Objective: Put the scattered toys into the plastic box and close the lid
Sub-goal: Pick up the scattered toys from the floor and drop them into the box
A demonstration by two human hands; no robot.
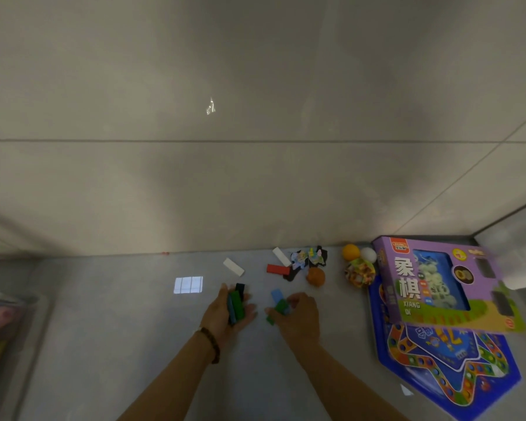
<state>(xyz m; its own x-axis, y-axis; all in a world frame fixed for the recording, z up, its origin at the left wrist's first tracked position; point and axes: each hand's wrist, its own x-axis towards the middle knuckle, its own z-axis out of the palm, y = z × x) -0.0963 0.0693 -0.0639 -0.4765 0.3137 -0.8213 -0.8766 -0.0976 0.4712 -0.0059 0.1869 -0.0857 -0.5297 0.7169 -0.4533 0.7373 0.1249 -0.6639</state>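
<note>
I see a grey floor point(119, 329) meeting a pale wall point(255, 177). My left hand point(225, 314) lies palm up, fingers curled round a stack of blocks point(237, 302) in green, black and blue. Just right of it, my right hand point(299, 317) pinches a green block point(281, 305). Beyond both hands lie a white block point(233, 266) and a red block point(277, 268). The plastic box point(3, 329) sits blurred, well left of the left hand.

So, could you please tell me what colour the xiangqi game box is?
Mostly purple, with a blue picture panel; the xiangqi game box shows best in the head view.
</note>
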